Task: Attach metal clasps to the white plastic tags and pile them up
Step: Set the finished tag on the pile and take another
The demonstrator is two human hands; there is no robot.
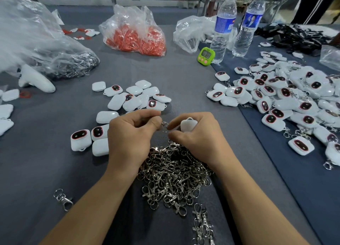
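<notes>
Head view over a grey table (55,171): left hand (131,134) pinches a metal clasp (164,125) while right hand (195,134) grips a white tag (187,124) above the clasp heap (174,173); steadying the tag's loop should ease threading the ring

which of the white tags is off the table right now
The white tag gripped in the right hand, beside the metal clasp that the left hand pinches. All the other tags lie on the table.
</notes>
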